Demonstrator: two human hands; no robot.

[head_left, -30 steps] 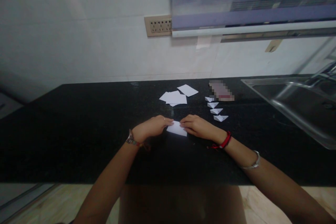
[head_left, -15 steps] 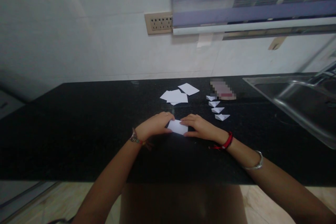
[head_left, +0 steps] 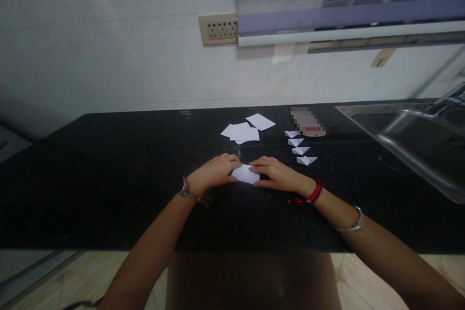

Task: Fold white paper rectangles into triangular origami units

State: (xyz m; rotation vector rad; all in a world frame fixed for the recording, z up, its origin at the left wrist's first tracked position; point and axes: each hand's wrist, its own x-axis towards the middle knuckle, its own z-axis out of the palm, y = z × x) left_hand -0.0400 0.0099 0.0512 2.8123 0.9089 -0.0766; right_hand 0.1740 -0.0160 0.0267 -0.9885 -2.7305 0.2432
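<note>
Item: one white paper [head_left: 245,175], just below frame centre; light, easily creased, I judge (best held by its edges). Left hand [head_left: 215,173], right hand [head_left: 279,174]: thumbs spread from fingers, touching opposite ends.

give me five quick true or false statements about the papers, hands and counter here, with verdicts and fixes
1. The left hand and the right hand both touch the same white paper. True.
2. The loose sheets lie nearer the person than that paper. False: they lie beyond it, toward the wall.
3. Four folded pieces lie in a line on the dark counter. True.
4. The red bracelet is worn on the left arm. False: it is on the right wrist.
5. The sink is to the right of the folded pieces. True.
</note>
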